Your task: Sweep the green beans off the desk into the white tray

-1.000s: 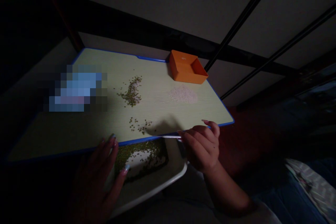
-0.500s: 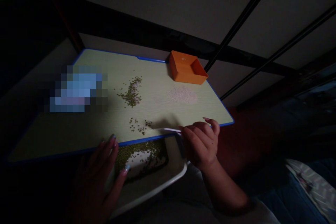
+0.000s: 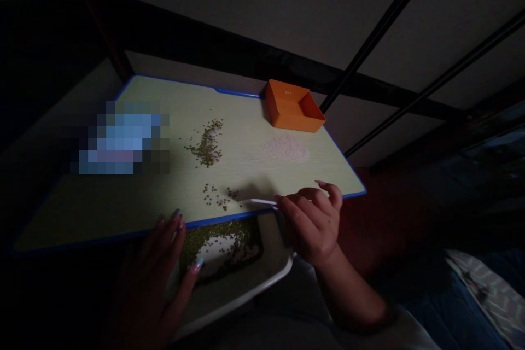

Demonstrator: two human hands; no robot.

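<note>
My right hand (image 3: pixel 314 221) is closed round a slim white stick-like tool (image 3: pixel 258 201); its grip end is hidden. The tool's tip points left, beside a small scatter of green beans and white grains (image 3: pixel 223 198) on the yellow-green tabletop (image 3: pixel 156 197). Farther back lies a larger mixed pile of green beans (image 3: pixel 207 147), and to its right a patch of white grains (image 3: pixel 286 147). My left hand (image 3: pixel 164 262), fingers spread, rests at the table's front edge and over a white tray (image 3: pixel 283 270) holding many green beans (image 3: pixel 205 235).
An orange open box (image 3: pixel 295 106) stands at the table's back right. A blurred-out bluish object (image 3: pixel 123 139) lies on the left side. Behind the table rises a panelled wall (image 3: pixel 254 5). Fabric (image 3: pixel 479 284) shows at the lower right, and the scene is dim.
My right hand has shifted very slightly, bringing the white tool's tip a little to the left, towards the small scatter. My left hand has stayed in place.
</note>
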